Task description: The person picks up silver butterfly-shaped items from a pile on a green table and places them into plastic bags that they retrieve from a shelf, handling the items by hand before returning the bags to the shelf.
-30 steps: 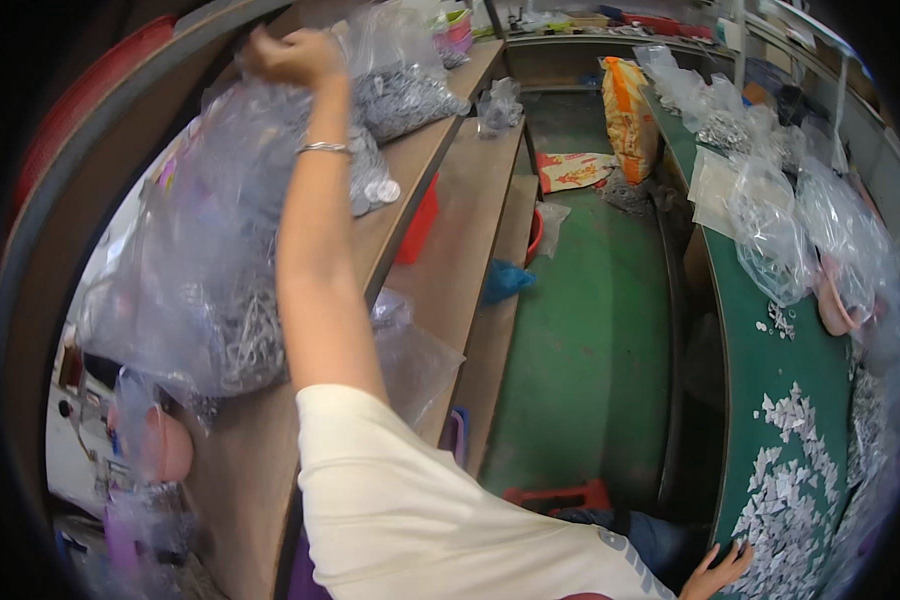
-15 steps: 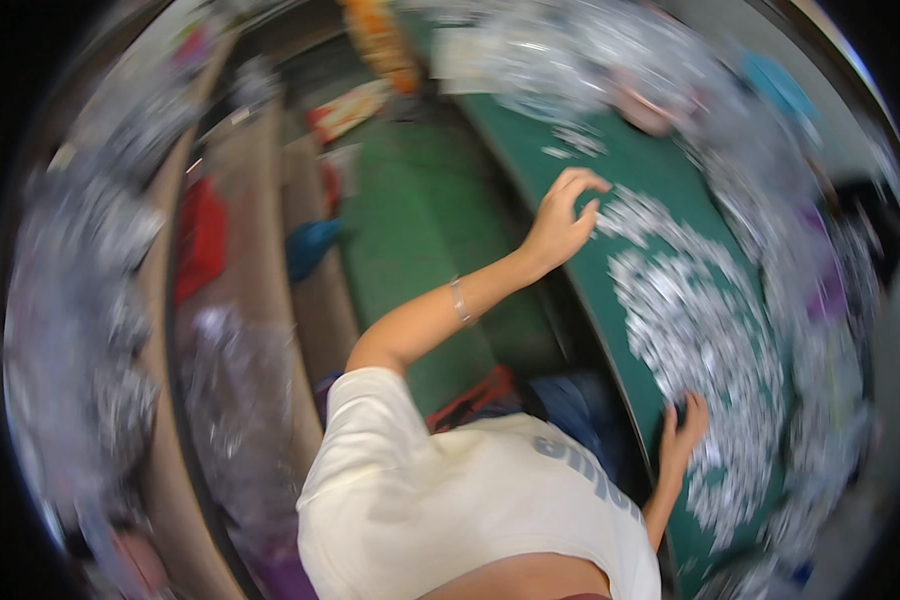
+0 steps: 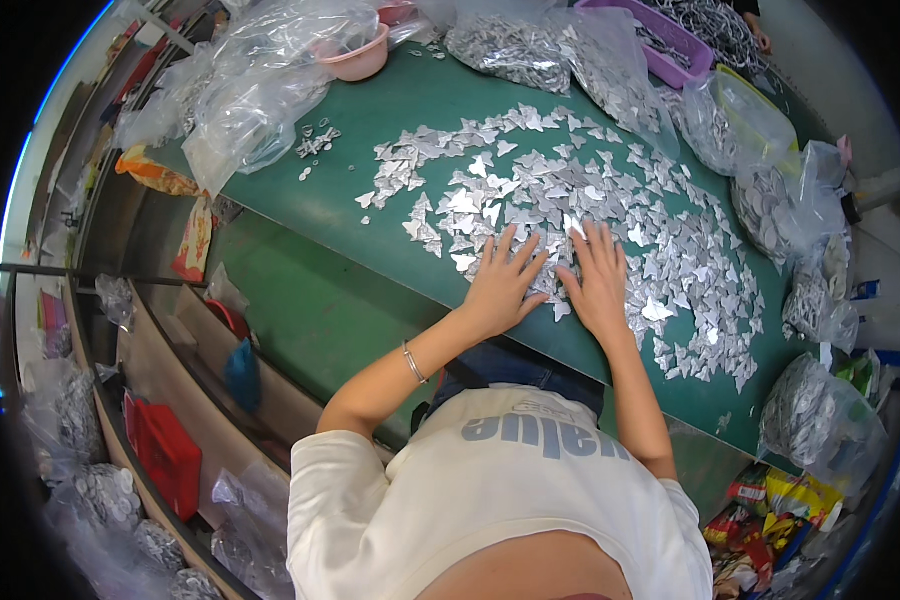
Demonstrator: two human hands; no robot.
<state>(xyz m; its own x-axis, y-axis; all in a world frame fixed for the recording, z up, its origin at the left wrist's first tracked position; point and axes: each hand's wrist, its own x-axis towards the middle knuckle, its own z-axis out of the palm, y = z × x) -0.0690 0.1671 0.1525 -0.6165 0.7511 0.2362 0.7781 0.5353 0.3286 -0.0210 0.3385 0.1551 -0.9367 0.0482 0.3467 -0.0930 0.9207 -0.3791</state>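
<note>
Many small silvery butterfly-shaped metal pieces [image 3: 560,185] lie spread over the green tabletop [image 3: 315,235], some overlapping. At their near edge my left hand [image 3: 503,283] lies palm down with spread fingers, the fingertips touching the pieces. Close beside it my right hand [image 3: 600,285] also rests flat on the pieces, fingers stretched out and thumb toward the left hand. Neither hand grips anything; what is under the palms is hidden. A bracelet [image 3: 415,362] circles my left wrist.
Clear bags of metal parts [image 3: 515,50] line the table's far side, with a pink bowl [image 3: 355,55] and purple basket [image 3: 660,40]. A small heap of loose parts [image 3: 318,140] lies left. Shelves on the left hold a red bin [image 3: 163,460]. Another person's hand [image 3: 763,43] shows far right.
My view has turned toward the table. My hands, earlier wide apart at the two ends of the spread pieces, now lie side by side on them.
</note>
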